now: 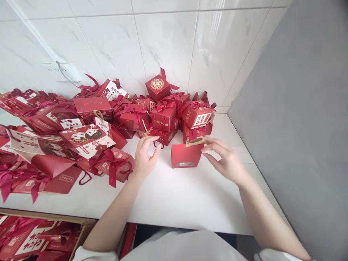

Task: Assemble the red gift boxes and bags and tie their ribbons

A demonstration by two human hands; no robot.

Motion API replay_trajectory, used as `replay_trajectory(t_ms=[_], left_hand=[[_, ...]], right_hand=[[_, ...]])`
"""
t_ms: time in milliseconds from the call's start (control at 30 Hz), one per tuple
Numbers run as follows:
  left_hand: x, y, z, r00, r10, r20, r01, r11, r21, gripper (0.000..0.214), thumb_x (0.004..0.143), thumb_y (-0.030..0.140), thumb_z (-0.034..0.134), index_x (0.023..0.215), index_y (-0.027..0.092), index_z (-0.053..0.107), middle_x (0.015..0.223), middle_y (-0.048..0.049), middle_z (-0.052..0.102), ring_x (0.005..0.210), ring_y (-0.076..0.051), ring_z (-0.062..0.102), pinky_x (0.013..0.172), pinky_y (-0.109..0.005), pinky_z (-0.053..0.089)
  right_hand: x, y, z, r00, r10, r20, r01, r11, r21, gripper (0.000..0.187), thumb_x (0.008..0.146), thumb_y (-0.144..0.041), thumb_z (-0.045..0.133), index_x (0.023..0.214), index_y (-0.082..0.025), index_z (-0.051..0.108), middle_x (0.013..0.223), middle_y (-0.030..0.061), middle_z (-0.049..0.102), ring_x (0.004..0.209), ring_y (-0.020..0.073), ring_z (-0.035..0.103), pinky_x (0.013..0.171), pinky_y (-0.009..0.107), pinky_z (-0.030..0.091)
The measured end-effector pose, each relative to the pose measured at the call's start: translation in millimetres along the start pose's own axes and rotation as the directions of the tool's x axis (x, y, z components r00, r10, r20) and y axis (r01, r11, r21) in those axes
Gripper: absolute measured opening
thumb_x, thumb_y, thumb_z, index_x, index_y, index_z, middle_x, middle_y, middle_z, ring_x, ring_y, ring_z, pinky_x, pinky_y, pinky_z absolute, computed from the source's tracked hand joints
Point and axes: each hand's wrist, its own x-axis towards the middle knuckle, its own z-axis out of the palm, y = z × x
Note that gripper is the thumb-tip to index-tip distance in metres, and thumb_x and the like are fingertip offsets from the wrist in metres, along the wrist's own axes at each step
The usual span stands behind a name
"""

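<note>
A small red gift bag (185, 156) with a window in its front stands upright on the white table (174, 197), between my hands. My right hand (227, 159) hovers just right of it, fingers spread and pointing at its top edge, holding nothing. My left hand (145, 156) rests on the table to the bag's left, fingers loosely curled and apart, beside a red ribbon loop (158, 144) and a flat ribboned box (115, 165).
A heap of red gift boxes (163, 114) and bags (84, 139) with ribbons lines the tiled back wall and the table's left side. A grey wall (299, 127) bounds the right. A cardboard carton (40, 237) with more red bags sits below the front left edge.
</note>
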Motion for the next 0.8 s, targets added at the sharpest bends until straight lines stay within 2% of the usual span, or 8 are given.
replay_trajectory(t_ms=[67, 133, 233, 300, 467, 600, 700, 800], left_hand=[[8.2, 10.9, -6.0, 0.996, 0.067, 0.063, -0.063, 0.996, -0.065, 0.033, 0.091, 0.03, 0.062, 0.123, 0.023, 0.061, 0.123, -0.0085, 0.063, 0.117, -0.023, 0.058, 0.094, -0.038, 0.053], [12.7, 17.6, -5.7, 0.978, 0.134, 0.157, -0.114, 0.985, -0.133, 0.04, 0.09, 0.031, 0.064, 0.129, 0.025, 0.058, 0.13, -0.0093, 0.06, 0.122, -0.025, 0.056, 0.096, -0.039, 0.054], [12.1, 17.2, 5.0, 0.939, 0.177, 0.296, -0.116, 0.97, -0.213, 0.039, 0.092, 0.03, 0.063, 0.13, 0.026, 0.058, 0.133, -0.009, 0.06, 0.124, -0.025, 0.056, 0.1, -0.04, 0.052], [8.1, 11.0, 15.3, 0.931, 0.175, 0.32, -0.093, 0.963, -0.253, 0.034, 0.094, 0.028, 0.06, 0.128, 0.026, 0.06, 0.128, -0.0085, 0.063, 0.119, -0.023, 0.06, 0.1, -0.039, 0.052], [-7.0, -7.1, 39.5, 0.959, 0.171, 0.225, -0.098, 0.948, -0.302, 0.034, 0.097, 0.024, 0.055, 0.131, 0.026, 0.057, 0.124, -0.0096, 0.064, 0.115, -0.021, 0.062, 0.097, -0.037, 0.055], [-18.3, -11.8, 51.7, 0.974, 0.138, 0.181, -0.08, 0.953, -0.292, 0.041, 0.096, 0.027, 0.056, 0.137, 0.026, 0.052, 0.129, -0.0124, 0.06, 0.119, -0.023, 0.06, 0.094, -0.038, 0.057], [-20.7, -12.2, 48.1, 0.982, 0.11, 0.155, -0.061, 0.954, -0.295, 0.052, 0.094, 0.029, 0.06, 0.143, 0.026, 0.045, 0.132, -0.0141, 0.059, 0.119, -0.024, 0.06, 0.093, -0.038, 0.058], [-15.6, -9.9, 27.1, 0.998, 0.053, -0.018, -0.056, 0.963, -0.264, 0.051, 0.092, 0.032, 0.063, 0.14, 0.024, 0.045, 0.126, -0.0129, 0.059, 0.112, -0.023, 0.062, 0.09, -0.038, 0.059]], right_hand=[[-0.4, 0.8, 11.8, 0.999, 0.019, -0.031, -0.019, 1.0, 0.002, 0.04, 0.097, -0.023, 0.052, 0.136, -0.032, 0.049, 0.141, 0.0069, 0.056, 0.118, 0.0238, 0.064, 0.09, 0.042, 0.059], [0.4, -0.5, 18.7, 1.0, 0.002, -0.013, -0.002, 1.0, -0.023, 0.053, 0.098, -0.022, 0.049, 0.148, -0.036, 0.036, 0.142, 0.006, 0.055, 0.115, 0.0222, 0.066, 0.089, 0.04, 0.06], [0.4, -1.7, 25.0, 0.998, -0.047, 0.028, 0.049, 0.997, -0.063, 0.046, 0.1, -0.021, 0.045, 0.143, -0.038, 0.045, 0.139, 0.0022, 0.059, 0.124, 0.0212, 0.06, 0.098, 0.039, 0.057], [-2.2, 1.1, 29.5, 0.999, -0.041, 0.007, 0.041, 0.999, -0.032, 0.04, 0.101, -0.022, 0.046, 0.137, -0.035, 0.052, 0.137, 0.0017, 0.061, 0.127, 0.0206, 0.059, 0.102, 0.039, 0.056], [-14.3, 20.0, 46.0, 0.996, -0.014, -0.09, 0.017, 0.999, 0.027, 0.044, 0.1, -0.025, 0.05, 0.144, -0.033, 0.048, 0.133, 0.0029, 0.065, 0.119, 0.0198, 0.065, 0.103, 0.039, 0.055], [-19.0, 28.6, 56.8, 0.995, 0.011, -0.099, -0.013, 1.0, -0.016, 0.047, 0.101, -0.028, 0.048, 0.147, -0.033, 0.043, 0.131, 0.0052, 0.066, 0.117, 0.0216, 0.066, 0.1, 0.041, 0.056], [-17.6, 21.6, 56.3, 0.98, -0.02, -0.199, 0.003, 0.996, -0.088, 0.05, 0.098, -0.029, 0.051, 0.147, -0.031, 0.042, 0.144, 0.0104, 0.054, 0.132, 0.0274, 0.054, 0.106, 0.05, 0.05], [-12.7, 4.3, 47.4, 0.926, -0.102, -0.363, 0.054, 0.989, -0.14, 0.048, 0.094, -0.024, 0.055, 0.141, -0.03, 0.047, 0.144, 0.0131, 0.05, 0.131, 0.0314, 0.053, 0.104, 0.055, 0.051]])
